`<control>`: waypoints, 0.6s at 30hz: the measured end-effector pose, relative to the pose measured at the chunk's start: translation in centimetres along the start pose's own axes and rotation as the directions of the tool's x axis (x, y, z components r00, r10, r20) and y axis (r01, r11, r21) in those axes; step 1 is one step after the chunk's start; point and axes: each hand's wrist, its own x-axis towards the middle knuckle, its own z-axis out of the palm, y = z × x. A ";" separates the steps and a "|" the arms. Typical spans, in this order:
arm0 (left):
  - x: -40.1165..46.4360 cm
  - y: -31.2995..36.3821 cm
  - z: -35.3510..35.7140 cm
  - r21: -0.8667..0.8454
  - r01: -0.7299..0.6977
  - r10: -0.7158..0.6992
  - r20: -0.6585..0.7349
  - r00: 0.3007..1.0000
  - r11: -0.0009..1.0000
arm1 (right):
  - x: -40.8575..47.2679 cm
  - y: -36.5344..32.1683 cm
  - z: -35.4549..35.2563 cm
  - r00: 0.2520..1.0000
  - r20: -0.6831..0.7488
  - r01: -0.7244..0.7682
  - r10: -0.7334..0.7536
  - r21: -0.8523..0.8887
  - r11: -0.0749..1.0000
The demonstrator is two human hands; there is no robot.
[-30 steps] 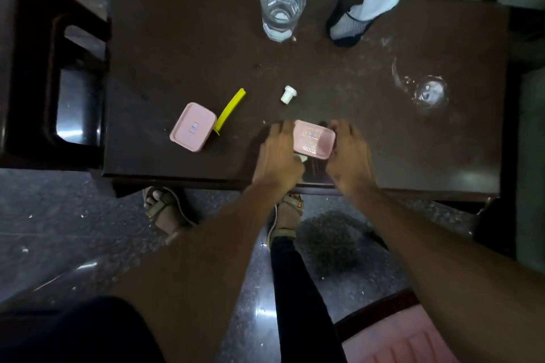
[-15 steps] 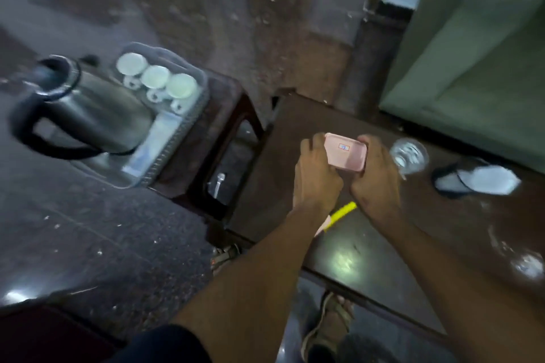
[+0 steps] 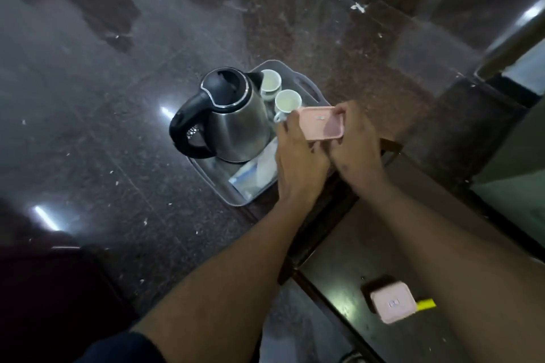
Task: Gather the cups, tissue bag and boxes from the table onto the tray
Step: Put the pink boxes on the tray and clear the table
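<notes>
A small pink box (image 3: 322, 124) is held between my left hand (image 3: 300, 162) and my right hand (image 3: 355, 153), just above the right side of the grey tray (image 3: 236, 197). Two white cups (image 3: 288, 103) stand at the tray's far end, right beside the held box. A second pink box (image 3: 390, 300) lies on the dark table (image 3: 339, 259) at the lower right, with a yellow strip (image 3: 426, 303) poking out from behind my right forearm.
A steel kettle with a black lid and handle (image 3: 227, 118) fills the tray's left half. A pale packet (image 3: 256, 177) lies on the tray's near part. The tray sits on a low dark stand beside the table, with glossy dark floor around.
Both hands have carried the pink box off the table and leftward over the tray. My view has swung left, so the glasses and tissue holder are out of sight.
</notes>
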 end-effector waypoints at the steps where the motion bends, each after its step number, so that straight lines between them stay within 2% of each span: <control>1: 0.1 -1.0 -0.7 -0.004 0.019 -0.019 -0.021 1.000 1.000 | 0.2 -0.7 1.1 0.999 0.034 0.043 -0.043 -0.010 0.999; 4: 0.0 -3.7 -1.8 -0.004 0.093 -0.093 -0.055 0.994 0.996 | 0.8 -1.7 3.9 0.990 0.091 0.109 -0.104 -0.056 0.993; 8: 0.4 -6.0 -2.2 0.025 0.222 -0.220 -0.055 0.974 0.975 | 1.4 -2.0 6.2 0.974 0.201 0.126 -0.100 -0.122 0.984; 18: 0.1 -7.8 -2.5 0.092 0.309 -0.308 -0.023 0.951 0.947 | 0.9 -1.7 8.6 0.943 0.315 0.178 -0.106 -0.209 0.962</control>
